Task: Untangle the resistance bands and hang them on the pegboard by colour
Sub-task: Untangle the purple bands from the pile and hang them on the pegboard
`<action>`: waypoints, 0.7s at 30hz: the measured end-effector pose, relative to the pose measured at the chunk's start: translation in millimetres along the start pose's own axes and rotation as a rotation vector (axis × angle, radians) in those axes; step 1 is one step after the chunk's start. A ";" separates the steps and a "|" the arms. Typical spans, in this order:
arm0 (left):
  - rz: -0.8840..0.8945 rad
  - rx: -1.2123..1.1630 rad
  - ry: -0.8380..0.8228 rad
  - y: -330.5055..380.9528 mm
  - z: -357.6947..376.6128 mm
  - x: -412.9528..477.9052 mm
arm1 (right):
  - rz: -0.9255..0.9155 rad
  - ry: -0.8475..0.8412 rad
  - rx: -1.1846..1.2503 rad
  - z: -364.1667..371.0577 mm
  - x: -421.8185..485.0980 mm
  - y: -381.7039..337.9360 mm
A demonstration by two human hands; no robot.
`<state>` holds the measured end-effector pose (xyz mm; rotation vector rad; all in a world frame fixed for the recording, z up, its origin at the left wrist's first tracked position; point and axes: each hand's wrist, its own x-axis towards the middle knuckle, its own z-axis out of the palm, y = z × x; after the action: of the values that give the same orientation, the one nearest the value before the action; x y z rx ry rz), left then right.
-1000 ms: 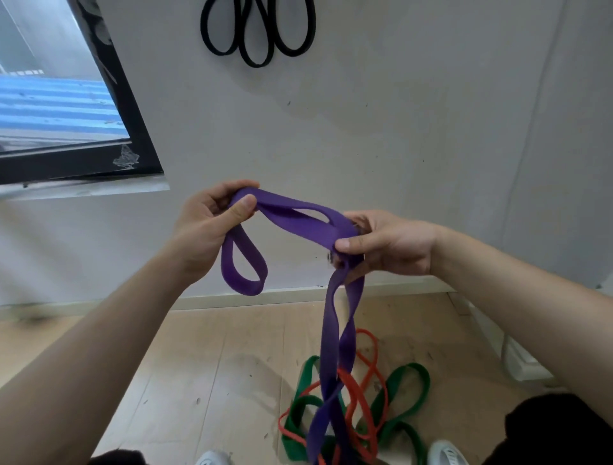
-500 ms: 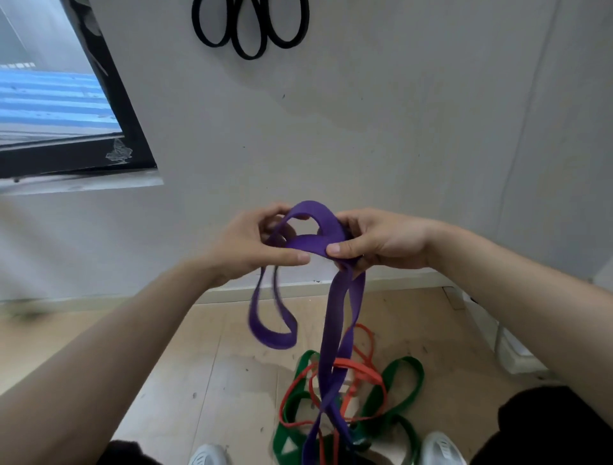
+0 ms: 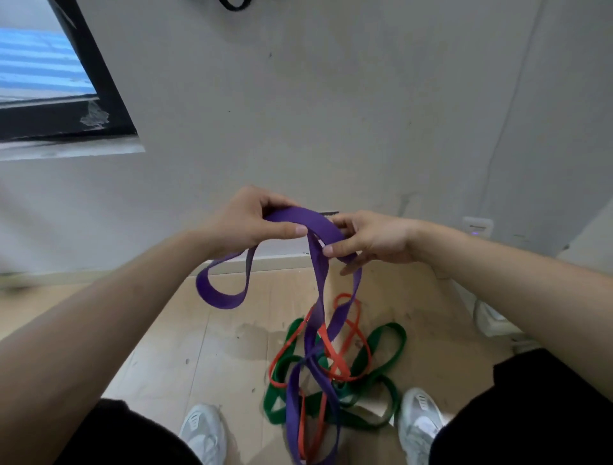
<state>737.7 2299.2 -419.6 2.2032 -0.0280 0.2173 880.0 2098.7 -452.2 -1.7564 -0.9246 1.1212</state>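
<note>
A wide purple band point(image 3: 316, 225) is stretched between both hands at chest height. My left hand point(image 3: 247, 220) pinches its left part, and a purple loop hangs below that hand. My right hand point(image 3: 368, 237) grips the band where two strands drop to the floor. Those strands run down into a tangle of orange bands point(image 3: 338, 356) and green bands point(image 3: 381, 351) lying on the wooden floor between my shoes. Black bands point(image 3: 234, 4) hang on the wall at the top edge, mostly cut off.
A grey wall stands close in front, with a black-framed window point(image 3: 102, 86) at the upper left. My white shoes point(image 3: 204, 431) flank the tangle. A wall socket point(image 3: 477, 227) and a white object point(image 3: 491, 318) sit at the right.
My head has tilted down, so the black bands slid to the top edge. My left hand moved back to the left, and the hanging purple loop swung out to the left.
</note>
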 end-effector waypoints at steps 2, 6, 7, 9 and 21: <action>-0.026 -0.077 0.024 -0.7 1.2 -0.2 | -0.001 0.040 -0.041 2.3 -0.2 0.3; -0.073 -0.180 0.101 -3.3 4.5 -5.1 | 0.013 0.051 -0.050 14.5 -0.5 7.2; -0.081 -0.189 0.104 -3.7 5.5 -6.6 | 0.015 0.045 -0.039 19.8 -0.4 9.0; -0.087 -0.210 0.102 -4.0 6.7 -10.2 | 0.005 0.014 0.033 29.4 0.9 12.3; -0.022 -0.241 0.187 0.8 -12.1 -31.9 | -0.029 -0.023 -0.013 30.2 3.3 -0.2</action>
<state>704.5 2306.5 -417.2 1.9354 0.0702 0.3872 852.9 2109.4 -460.7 -1.7386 -0.9695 1.1215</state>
